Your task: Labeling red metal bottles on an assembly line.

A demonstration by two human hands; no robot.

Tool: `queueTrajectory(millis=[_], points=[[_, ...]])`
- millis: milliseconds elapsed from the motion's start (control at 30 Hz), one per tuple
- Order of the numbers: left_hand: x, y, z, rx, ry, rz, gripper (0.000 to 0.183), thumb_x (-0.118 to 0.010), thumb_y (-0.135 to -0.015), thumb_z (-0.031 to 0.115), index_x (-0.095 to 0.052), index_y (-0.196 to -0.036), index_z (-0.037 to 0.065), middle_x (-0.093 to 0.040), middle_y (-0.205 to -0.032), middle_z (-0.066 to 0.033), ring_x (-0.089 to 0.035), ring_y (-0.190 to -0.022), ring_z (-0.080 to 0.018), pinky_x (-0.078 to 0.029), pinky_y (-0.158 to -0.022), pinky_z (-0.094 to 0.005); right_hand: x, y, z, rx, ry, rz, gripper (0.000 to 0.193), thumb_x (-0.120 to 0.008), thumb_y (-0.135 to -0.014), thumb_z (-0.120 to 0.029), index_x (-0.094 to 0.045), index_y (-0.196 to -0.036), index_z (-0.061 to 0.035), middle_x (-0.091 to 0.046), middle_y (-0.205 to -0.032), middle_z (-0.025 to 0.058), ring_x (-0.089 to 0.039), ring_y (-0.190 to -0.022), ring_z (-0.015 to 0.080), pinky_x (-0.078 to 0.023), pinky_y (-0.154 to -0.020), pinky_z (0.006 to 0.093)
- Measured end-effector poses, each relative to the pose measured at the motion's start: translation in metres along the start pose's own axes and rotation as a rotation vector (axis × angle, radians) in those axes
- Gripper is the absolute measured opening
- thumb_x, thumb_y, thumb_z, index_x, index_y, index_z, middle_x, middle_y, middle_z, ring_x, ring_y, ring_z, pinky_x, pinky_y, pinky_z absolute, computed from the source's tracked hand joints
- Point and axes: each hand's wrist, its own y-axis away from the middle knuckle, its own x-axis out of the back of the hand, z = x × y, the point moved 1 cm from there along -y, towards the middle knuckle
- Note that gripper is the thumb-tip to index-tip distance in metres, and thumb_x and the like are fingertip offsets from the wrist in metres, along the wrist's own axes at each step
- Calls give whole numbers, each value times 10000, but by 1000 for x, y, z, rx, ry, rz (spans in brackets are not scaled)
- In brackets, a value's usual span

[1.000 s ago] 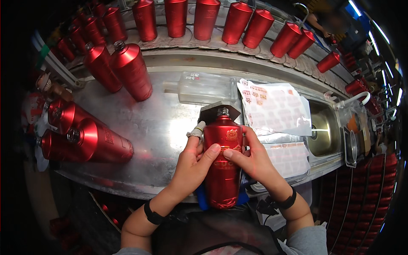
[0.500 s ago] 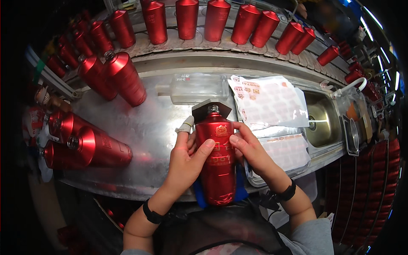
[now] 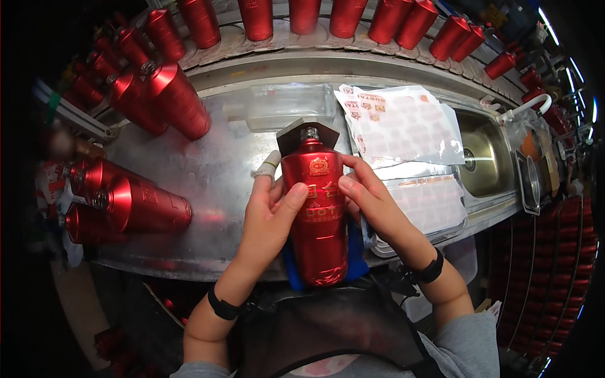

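Note:
A glossy red bottle [image 3: 318, 236] with gold markings lies tilted in front of me, its threaded glass neck uncapped and pointing away. My left hand [image 3: 268, 211] grips its left side, thumb on the front; a white cover [image 3: 269, 165] wraps the index fingertip. On the other side my right hand [image 3: 372, 195] holds it with the thumb against the front edge. Parts of the fingers of both hands are hidden behind the bottle. A dark angular plate [image 3: 327, 135] shows behind the neck, and blue material [image 3: 357, 267] shows beneath the bottle's base.
Sticker sheets [image 3: 403, 129] lie right of the bottle, beside a metal sink [image 3: 485, 157]. A clear plastic box [image 3: 290, 107] is behind it. Several red bottles [image 3: 148, 205] lie at left, two more [image 3: 178, 104] stand farther back. A conveyor [image 3: 277, 47] carries a row along the far side.
Both hands keep their hold on the bottle, with little change in grip. The conveyor bottles have shifted right. The whole view has moved slightly, so the bench sits higher in the picture.

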Motion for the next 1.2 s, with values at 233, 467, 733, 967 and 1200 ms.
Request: queueTrajectory(millis=[233,467,733,967,1200], points=[[2,25,-5,33,11,-67,805,-650,-942,137,-118,-1534,18,-425,-1440,-221,-489,-1293,-229,-402,-1074,-351,-10,23,15,36,65,23,720,-735,-891,-250,-344,-1439,6,-477,-782,-33,-489,-741,33,-399,-664,185],[1,24,-1,31,-15,-108,815,-671,-928,143,-136,-1530,18,-447,-1416,-211,-498,-1285,-234,-402,-1075,-355,-8,23,14,13,33,2,748,-756,-871,-232,-337,-1440,14,-452,-806,-42,-459,-737,23,-400,-664,172],[-9,17,-1,58,-54,-36,775,-658,-934,137,-166,-1518,9,-491,-1368,-218,-536,-1235,-220,-439,-1032,-343,-10,22,18,24,21,37,741,-757,-869,-245,-349,-1430,15,-475,-799,-39,-452,-734,21,-380,-647,176],[-16,16,4,-10,-49,30,783,-678,-916,108,-174,-1506,9,-573,-1271,-184,-601,-1120,-188,-484,-963,-318,2,22,12,-63,-151,-88,588,-581,-986,-318,-351,-1442,-28,-507,-776,-41,-442,-669,24,-346,-584,186],[-8,15,-3,41,-108,-34,809,-682,-913,131,-158,-1519,24,-587,-1251,-157,-606,-1118,-188,-492,-958,-323,1,27,13,16,-133,-72,582,-600,-975,-222,-329,-1463,-57,-524,-845,-23,-487,-791,35,-391,-714,195]])
